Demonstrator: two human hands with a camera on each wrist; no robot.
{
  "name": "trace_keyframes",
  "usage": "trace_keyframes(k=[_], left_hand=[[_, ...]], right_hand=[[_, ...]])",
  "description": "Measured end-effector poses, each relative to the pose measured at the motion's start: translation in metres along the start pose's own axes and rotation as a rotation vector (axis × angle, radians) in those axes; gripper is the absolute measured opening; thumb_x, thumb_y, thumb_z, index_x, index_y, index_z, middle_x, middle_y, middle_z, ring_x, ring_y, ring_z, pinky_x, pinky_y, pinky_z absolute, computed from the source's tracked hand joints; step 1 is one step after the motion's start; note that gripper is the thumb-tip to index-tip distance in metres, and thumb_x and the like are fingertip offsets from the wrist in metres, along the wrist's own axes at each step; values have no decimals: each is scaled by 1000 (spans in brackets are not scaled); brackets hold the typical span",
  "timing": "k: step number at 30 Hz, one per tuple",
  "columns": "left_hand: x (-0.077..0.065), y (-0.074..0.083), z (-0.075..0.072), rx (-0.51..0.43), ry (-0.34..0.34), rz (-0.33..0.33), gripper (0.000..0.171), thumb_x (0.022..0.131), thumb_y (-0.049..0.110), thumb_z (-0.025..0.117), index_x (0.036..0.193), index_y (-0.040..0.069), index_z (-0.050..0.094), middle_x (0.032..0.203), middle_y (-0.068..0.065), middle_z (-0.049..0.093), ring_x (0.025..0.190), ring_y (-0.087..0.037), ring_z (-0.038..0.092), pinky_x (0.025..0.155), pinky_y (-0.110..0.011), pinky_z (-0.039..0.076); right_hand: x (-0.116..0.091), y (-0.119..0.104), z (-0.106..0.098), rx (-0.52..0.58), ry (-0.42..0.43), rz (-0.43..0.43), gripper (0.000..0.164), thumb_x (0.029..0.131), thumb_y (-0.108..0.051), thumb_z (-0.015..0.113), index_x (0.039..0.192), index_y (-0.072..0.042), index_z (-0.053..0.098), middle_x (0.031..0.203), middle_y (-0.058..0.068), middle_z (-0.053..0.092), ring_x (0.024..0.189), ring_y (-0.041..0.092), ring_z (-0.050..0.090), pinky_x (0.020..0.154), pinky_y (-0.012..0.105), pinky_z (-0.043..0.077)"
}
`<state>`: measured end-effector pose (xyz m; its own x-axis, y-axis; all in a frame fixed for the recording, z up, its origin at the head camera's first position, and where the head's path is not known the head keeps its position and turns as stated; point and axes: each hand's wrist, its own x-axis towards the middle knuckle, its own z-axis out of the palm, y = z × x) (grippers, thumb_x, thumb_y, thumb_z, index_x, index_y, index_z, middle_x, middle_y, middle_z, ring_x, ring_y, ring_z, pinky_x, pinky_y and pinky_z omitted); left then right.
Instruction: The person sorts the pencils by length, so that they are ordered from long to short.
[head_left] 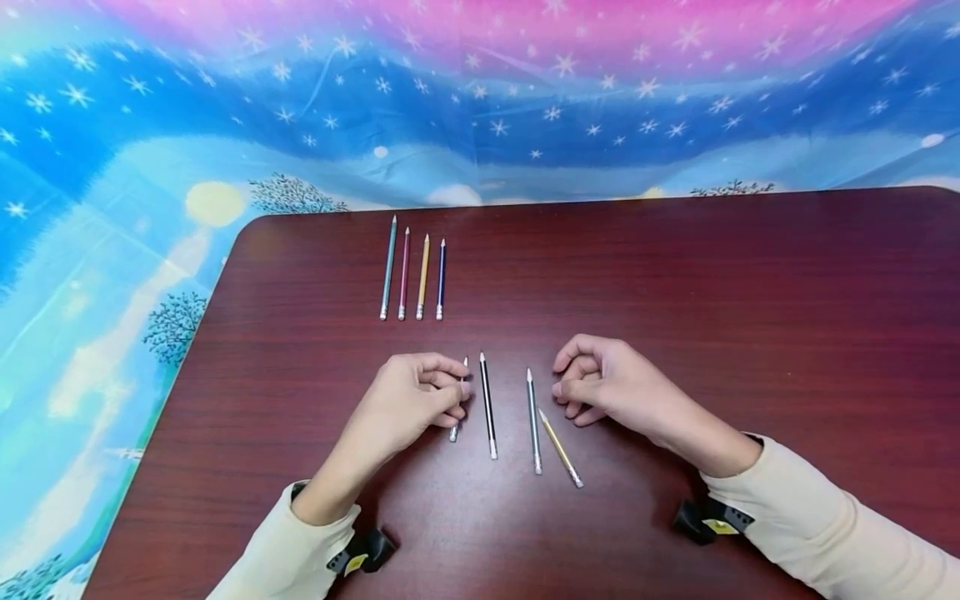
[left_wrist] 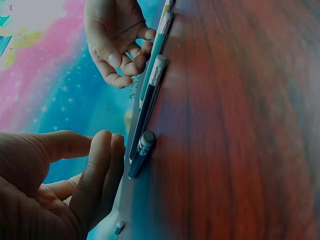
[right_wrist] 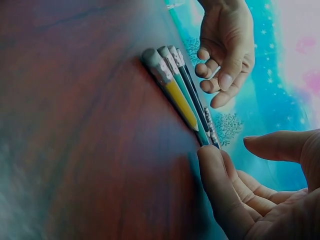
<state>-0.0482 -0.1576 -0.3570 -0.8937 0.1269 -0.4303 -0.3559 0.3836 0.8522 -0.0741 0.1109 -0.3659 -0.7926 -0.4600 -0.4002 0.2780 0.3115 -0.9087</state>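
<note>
Above a dark pencil [head_left: 453,434], my left hand [head_left: 408,400] hovers with loosely bent fingers and hides the pencil's middle. In the left wrist view a gap shows between its thumb and fingers, and nothing is held. A black pencil [head_left: 489,408] lies just right of that hand. Farther right, a green pencil [head_left: 533,425] has a shorter yellow pencil [head_left: 561,450] slanting close beside it. My right hand [head_left: 618,383] is to the right of these two, fingers loosely bent and thumb apart in the right wrist view, also holding nothing.
Toward the back left, a teal pencil [head_left: 388,267], a red pencil [head_left: 405,273], a yellow pencil [head_left: 423,275] and a blue pencil [head_left: 441,279] lie side by side, tips away from me. The brown table [head_left: 712,283] meets a patterned cloth [head_left: 525,100] behind.
</note>
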Motion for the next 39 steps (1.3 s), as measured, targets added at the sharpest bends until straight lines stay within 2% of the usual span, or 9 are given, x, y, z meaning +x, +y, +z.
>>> trace_keyframes(k=[9, 13, 17, 23, 29, 33, 39], left_hand=[[-5, 0, 8, 10, 3, 25, 24, 94, -1, 66, 117, -4, 72, 92, -11, 79, 69, -14, 73, 65, -29, 65], [-6, 0, 12, 33, 20, 36, 23, 94, 0, 69, 116, -2, 72, 87, -9, 78, 66, -14, 72, 63, -30, 64], [-5, 1, 17, 88, 44, 52, 23, 93, 2, 71, 116, 0, 73, 81, -6, 77, 62, -14, 72, 60, -30, 63], [-3, 1, 25, 134, 72, 47, 25, 91, 0, 73, 117, 0, 73, 76, -3, 76, 59, -12, 70, 59, -27, 62], [-1, 4, 29, 256, 86, 64, 23, 91, 1, 75, 114, 1, 73, 71, 0, 73, 56, -9, 69, 58, -23, 58], [1, 6, 29, 349, 84, 98, 19, 91, 3, 76, 110, 1, 73, 69, 2, 74, 55, -6, 68, 61, -21, 55], [3, 8, 31, 439, 89, 107, 12, 91, 7, 80, 99, 4, 71, 67, 4, 73, 53, -4, 66, 62, -21, 54]], right_hand=[[-5, -1, 9, -3, -5, -22, 26, 93, -1, 66, 115, 8, 54, 87, 13, 71, 77, 18, 69, 68, 33, 64], [-6, -1, 14, -37, 8, -39, 26, 92, -1, 68, 113, 8, 55, 83, 12, 69, 72, 17, 68, 64, 33, 64], [-5, 1, 18, -137, 52, -76, 24, 90, -2, 71, 109, 6, 58, 78, 10, 67, 64, 17, 66, 59, 32, 62], [-3, 1, 25, -363, 156, -134, 26, 86, -10, 81, 104, -2, 64, 74, 1, 67, 55, 12, 60, 52, 25, 52], [1, -1, 31, -528, 224, -151, 29, 82, -19, 87, 99, -6, 66, 71, -3, 65, 61, 8, 54, 61, 25, 45], [5, -2, 36, -624, 251, -137, 28, 80, -23, 87, 94, -9, 67, 69, -3, 62, 62, 9, 53, 60, 28, 45], [10, -3, 40, -741, 287, -142, 28, 79, -26, 88, 74, -14, 63, 65, -3, 59, 62, 13, 52, 58, 30, 43]])
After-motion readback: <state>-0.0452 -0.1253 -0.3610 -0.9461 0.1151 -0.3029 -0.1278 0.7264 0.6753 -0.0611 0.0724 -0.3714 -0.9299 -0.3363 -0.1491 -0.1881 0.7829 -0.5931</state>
